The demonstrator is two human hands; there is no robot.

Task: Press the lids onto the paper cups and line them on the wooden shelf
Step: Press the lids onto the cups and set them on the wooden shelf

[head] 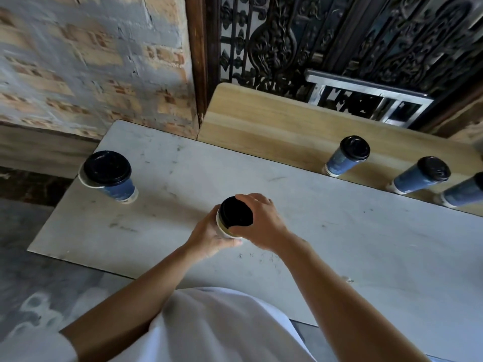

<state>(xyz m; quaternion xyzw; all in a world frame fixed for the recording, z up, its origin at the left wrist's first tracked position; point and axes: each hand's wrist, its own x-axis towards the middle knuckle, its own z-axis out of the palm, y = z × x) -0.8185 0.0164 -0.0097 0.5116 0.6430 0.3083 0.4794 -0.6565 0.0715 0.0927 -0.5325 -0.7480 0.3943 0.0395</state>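
The left hand is wrapped round the paper cup near the front of the grey desk, while the right hand clamps its black lid from above. The cup stands upright. The wooden shelf, with three lidded cups, lies ahead and right, so the right hand seems nearer.

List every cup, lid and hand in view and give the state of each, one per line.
Held cup: upright on the grey table, gripped by left hand.
Its lid: on the rim, tilted, not fully seated, under right hand.
Left cup: lidded, on the table.
Shelf cups: lidded, lined on the wooden shelf.
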